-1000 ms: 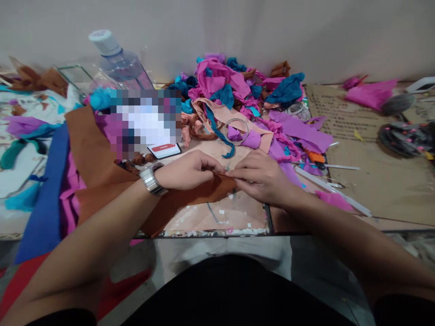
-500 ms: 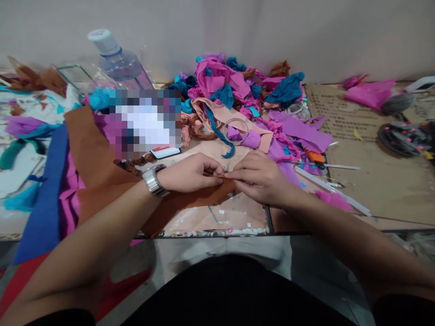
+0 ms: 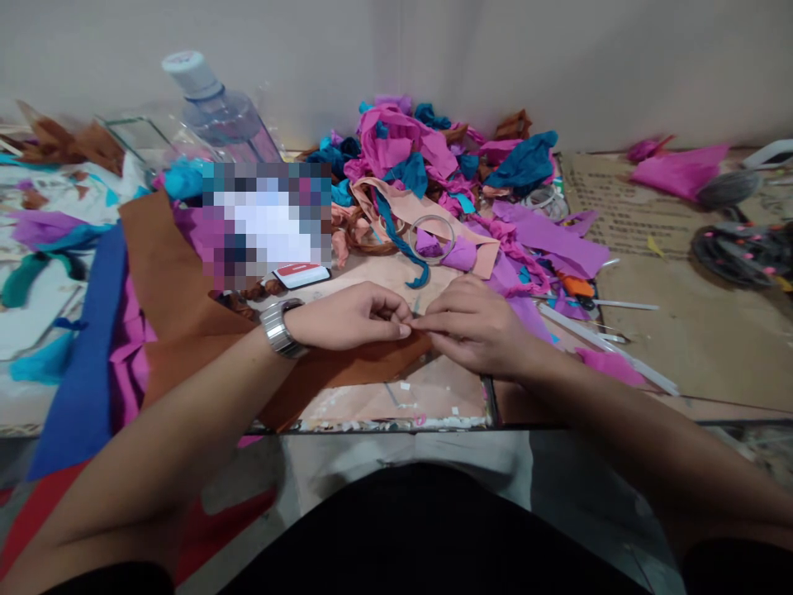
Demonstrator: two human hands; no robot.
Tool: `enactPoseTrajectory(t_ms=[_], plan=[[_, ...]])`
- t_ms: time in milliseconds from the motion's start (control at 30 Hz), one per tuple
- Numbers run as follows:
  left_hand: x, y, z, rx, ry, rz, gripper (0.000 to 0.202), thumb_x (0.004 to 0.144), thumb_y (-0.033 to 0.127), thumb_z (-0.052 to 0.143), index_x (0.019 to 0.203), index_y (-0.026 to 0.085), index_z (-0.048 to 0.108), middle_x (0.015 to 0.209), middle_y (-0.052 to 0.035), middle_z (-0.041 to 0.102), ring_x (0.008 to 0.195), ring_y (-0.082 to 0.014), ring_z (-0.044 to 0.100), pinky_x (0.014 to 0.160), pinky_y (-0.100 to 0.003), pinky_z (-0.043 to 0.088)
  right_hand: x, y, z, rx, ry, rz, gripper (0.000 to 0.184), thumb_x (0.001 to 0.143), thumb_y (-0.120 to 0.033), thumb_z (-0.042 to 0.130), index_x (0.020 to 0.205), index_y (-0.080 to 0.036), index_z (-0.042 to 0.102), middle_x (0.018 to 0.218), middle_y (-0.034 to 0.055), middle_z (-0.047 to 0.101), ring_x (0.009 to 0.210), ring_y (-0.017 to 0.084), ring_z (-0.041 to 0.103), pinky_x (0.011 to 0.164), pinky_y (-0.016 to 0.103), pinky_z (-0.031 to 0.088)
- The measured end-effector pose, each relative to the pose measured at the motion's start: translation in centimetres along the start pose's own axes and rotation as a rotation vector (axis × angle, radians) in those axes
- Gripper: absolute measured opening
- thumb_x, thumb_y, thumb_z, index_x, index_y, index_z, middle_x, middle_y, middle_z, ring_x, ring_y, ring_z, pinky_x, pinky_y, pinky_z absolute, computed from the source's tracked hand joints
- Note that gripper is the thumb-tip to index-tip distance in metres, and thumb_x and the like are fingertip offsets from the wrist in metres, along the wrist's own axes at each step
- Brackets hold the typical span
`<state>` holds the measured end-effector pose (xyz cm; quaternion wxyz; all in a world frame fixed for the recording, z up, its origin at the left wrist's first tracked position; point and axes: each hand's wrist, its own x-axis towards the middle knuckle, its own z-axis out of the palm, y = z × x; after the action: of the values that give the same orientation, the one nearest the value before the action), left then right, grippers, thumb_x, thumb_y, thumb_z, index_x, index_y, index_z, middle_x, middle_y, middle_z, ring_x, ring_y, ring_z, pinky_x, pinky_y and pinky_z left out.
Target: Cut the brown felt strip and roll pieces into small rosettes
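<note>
Below a pale wall (image 3: 588,66), our worktable (image 3: 439,392) carries a heap of crumpled crepe paper (image 3: 405,149). Our left hand (image 3: 353,316) and right hand (image 3: 480,326) nearly meet, thumbs and fingers closed, pinching the upper edge of the brown sheet (image 3: 359,364), which spreads leftward beneath our left forearm. A white-capped bottle (image 3: 226,120) is at back left.

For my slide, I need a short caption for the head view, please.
Left hand and right hand meet at a brown sheet, with colourful scraps heaped behind them.
</note>
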<state>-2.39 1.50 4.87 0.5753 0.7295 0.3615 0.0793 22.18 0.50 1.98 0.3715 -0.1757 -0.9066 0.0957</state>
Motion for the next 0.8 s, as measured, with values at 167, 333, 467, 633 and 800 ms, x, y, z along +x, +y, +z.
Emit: enactPoseTrajectory(t_ms=[167, 333, 467, 633, 800], plan=[[0.13, -0.14, 0.10, 0.000, -0.010, 0.010, 0.026, 0.092, 0.042, 0.062, 0.086, 0.017, 0.066, 0.072, 0.0022, 0.052, 0.063, -0.0099, 0.041, 0.060, -0.022, 0.035, -0.13, -0.07, 0.08, 0.015, -0.008, 0.017, 0.021, 0.092, -0.014, 0.064, 0.106, -0.024, 0.076, 0.093, 0.0040, 0.079, 0.085, 0.019, 0.070, 0.080, 0.039, 0.050], [-0.03, -0.04, 0.23, -0.041, -0.016, -0.002, 0.023, 0.091, 0.038, 0.065, 0.087, 0.016, 0.064, 0.067, 0.0045, 0.043, 0.058, -0.0078, 0.033, 0.052, -0.020, 0.028, -0.39, 0.06, 0.25, 0.026, -0.025, 0.082, 0.018, 0.094, -0.019, 0.066, 0.108, -0.023, 0.076, 0.090, 0.0045, 0.078, 0.085, 0.019, 0.070, 0.081, 0.039, 0.049], [-0.05, -0.08, 0.19, -0.009, -0.004, 0.017, 0.026, 0.094, 0.041, 0.064, 0.092, 0.015, 0.065, 0.070, 0.0039, 0.047, 0.060, -0.0082, 0.037, 0.055, -0.020, 0.030, -0.60, 0.26, 0.39, 0.027, -0.043, 0.125, 0.017, 0.095, -0.021, 0.066, 0.109, -0.024, 0.075, 0.090, 0.0038, 0.077, 0.086, 0.019, 0.070, 0.082, 0.038, 0.047], [0.10, -0.11, 0.23, 0.011, 0.053, 0.051, 0.032, 0.097, 0.045, 0.059, 0.091, 0.015, 0.068, 0.071, 0.0025, 0.048, 0.063, -0.0096, 0.038, 0.058, -0.022, 0.032, -0.60, 0.25, 0.46, 0.007, -0.032, 0.125, 0.013, 0.096, -0.022, 0.065, 0.104, -0.023, 0.075, 0.089, 0.0045, 0.077, 0.085, 0.020, 0.069, 0.080, 0.038, 0.045], [0.18, -0.21, 0.38, 0.023, 0.091, 0.051, 0.029, 0.096, 0.043, 0.061, 0.091, 0.015, 0.068, 0.072, 0.0024, 0.052, 0.064, -0.0095, 0.040, 0.060, -0.022, 0.033, -0.46, 0.16, 0.40, 0.003, -0.058, 0.168, 0.009, 0.096, -0.024, 0.066, 0.100, -0.022, 0.074, 0.090, 0.0045, 0.077, 0.086, 0.020, 0.069, 0.082, 0.038, 0.045]])
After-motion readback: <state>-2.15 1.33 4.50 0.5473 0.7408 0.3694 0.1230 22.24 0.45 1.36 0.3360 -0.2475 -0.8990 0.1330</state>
